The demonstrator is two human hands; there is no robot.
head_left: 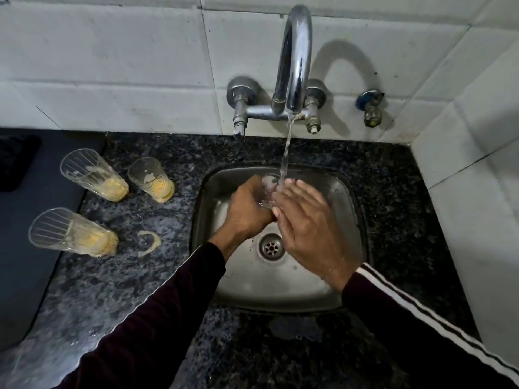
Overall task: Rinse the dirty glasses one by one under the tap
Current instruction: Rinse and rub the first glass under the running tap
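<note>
1. Where the dark mat (pixel 33 197) covers the far left of the counter, no writing or brand mark can be read on it or on anything else in view.
2. Three dirty glasses stand upright on the speckled granite counter (pixel 157 276), each with yellow residue at the bottom: the rear left glass (pixel 94 175), the rear right glass (pixel 151 181) near it, and the front glass (pixel 73 231).
3. A curved yellowish ring mark (pixel 148 244) lies on the counter beside the front glass.
4. The left hand (pixel 247 211) has its fingers curled round a clear glass (pixel 268 189) held over the steel sink (pixel 345 209).
5. The tap (pixel 295 60) pours a stream of water (pixel 286 155) into that glass.
6. The right hand (pixel 306 228) lies with fingers straight and together against the glass's right side, above the drain (pixel 270 247).
</note>
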